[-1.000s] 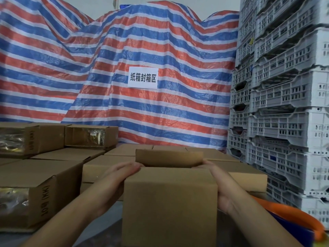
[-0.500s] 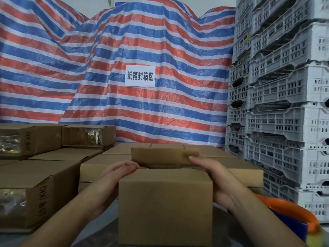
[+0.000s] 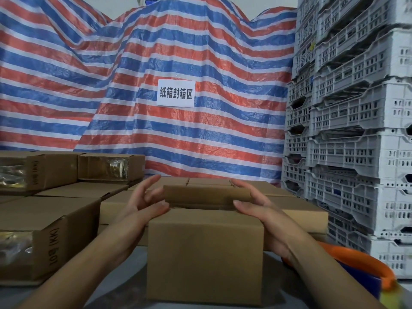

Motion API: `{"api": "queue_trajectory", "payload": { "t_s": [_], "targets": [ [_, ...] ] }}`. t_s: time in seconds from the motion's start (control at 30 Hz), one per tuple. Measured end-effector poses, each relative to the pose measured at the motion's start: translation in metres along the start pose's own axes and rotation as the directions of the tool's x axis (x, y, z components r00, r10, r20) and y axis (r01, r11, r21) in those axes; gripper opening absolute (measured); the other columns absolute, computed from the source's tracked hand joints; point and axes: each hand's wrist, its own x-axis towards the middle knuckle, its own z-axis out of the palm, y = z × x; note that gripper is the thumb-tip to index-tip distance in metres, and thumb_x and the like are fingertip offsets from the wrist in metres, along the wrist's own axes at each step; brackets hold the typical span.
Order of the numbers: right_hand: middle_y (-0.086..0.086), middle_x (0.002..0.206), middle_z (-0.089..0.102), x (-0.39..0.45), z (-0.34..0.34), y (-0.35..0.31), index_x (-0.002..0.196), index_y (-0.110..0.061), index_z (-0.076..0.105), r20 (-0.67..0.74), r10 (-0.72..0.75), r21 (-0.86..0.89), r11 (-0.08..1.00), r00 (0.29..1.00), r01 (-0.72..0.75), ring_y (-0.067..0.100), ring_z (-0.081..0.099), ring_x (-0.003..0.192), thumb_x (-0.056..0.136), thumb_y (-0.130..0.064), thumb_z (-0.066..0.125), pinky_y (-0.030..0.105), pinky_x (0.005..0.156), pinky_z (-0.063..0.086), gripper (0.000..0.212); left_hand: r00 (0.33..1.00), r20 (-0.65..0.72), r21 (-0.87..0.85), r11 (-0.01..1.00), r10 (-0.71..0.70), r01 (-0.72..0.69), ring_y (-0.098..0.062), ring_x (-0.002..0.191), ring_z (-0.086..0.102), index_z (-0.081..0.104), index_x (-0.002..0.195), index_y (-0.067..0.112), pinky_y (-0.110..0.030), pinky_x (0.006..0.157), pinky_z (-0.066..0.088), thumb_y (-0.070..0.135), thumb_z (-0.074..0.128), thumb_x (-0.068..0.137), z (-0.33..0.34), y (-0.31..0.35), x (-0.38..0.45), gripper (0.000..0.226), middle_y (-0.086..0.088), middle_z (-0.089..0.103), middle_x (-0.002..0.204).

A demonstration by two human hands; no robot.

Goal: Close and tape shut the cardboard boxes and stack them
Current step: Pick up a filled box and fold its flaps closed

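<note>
I see my left hand (image 3: 142,202) at the left top edge of the box (image 3: 205,253), fingers spread and loose, the thumb lying on the near top flap. My right hand (image 3: 256,210) is at the right top edge, fingers straight along the upright far flap (image 3: 207,194), thumb on the near flap. The box stands on the grey table (image 3: 124,264) right before me, its top not yet closed. Behind the box lie flat closed boxes (image 3: 296,210); left of it sit more boxes (image 3: 44,237) with shiny tape on their ends. Right of the box stand white crates (image 3: 356,130), and behind it hangs a striped tarp (image 3: 178,52) with a paper sign (image 3: 175,93).
</note>
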Motion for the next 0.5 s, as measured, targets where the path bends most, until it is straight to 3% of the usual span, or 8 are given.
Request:
{"api": "queue_trajectory", "payload": {
  "t_s": [0.1, 0.23, 0.37, 0.5],
  "targets": [
    [-0.011, 0.13, 0.067, 0.0014, 0.0016, 0.0014, 0.123, -0.043, 0.068, -0.032, -0.086, -0.074, 0.994, 0.996, 0.084, 0.014, 0.064, 0.12, 0.061, -0.041, 0.088, 0.037, 0.098, 0.051, 0.066, 1.0, -0.018, 0.123, 0.992, 0.021, -0.018, -0.016, 0.101, 0.068, 0.069, 0.108, 0.043, -0.038, 0.088, 0.05, 0.025, 0.066, 0.077, -0.0015, -0.0009, -0.0004, 0.036, 0.006, 0.072, 0.109],
    [-0.001, 0.122, 0.072, 0.0003, 0.0029, 0.0035, 0.117, -0.031, 0.075, -0.029, -0.061, -0.043, 0.997, 0.998, 0.059, 0.015, 0.069, 0.111, 0.063, -0.044, 0.088, 0.024, 0.082, 0.056, 0.056, 1.0, -0.027, 0.19, 0.982, 0.002, 0.003, -0.011, 0.102, 0.067, 0.074, 0.097, 0.038, -0.036, 0.09, 0.048, 0.032, 0.064, 0.076, -0.0016, -0.001, -0.0005, 0.024, 0.006, 0.072, 0.11],
    [-0.004, 0.121, 0.073, 0.0024, 0.0019, 0.0068, 0.101, -0.022, 0.081, -0.047, -0.073, -0.099, 0.993, 0.996, 0.068, 0.015, 0.069, 0.111, 0.068, -0.047, 0.08, 0.025, 0.082, 0.056, 0.042, 1.0, -0.02, 0.224, 0.974, 0.021, -0.016, -0.007, 0.098, 0.067, 0.074, 0.094, 0.039, -0.033, 0.085, 0.048, 0.034, 0.062, 0.077, -0.0014, -0.0018, -0.0014, 0.021, 0.008, 0.072, 0.109],
    [-0.005, 0.121, 0.072, 0.0029, 0.001, 0.0074, 0.099, -0.02, 0.081, -0.056, -0.08, -0.155, 0.985, 0.995, 0.071, 0.015, 0.068, 0.111, 0.078, -0.04, 0.074, 0.028, 0.087, 0.052, 0.029, 1.0, 0.007, 0.276, 0.961, 0.005, -0.007, -0.008, 0.096, 0.067, 0.074, 0.094, 0.035, -0.031, 0.085, 0.048, 0.027, 0.062, 0.082, -0.0031, 0.0021, 0.001, 0.019, 0.007, 0.072, 0.106]
  ]
}}
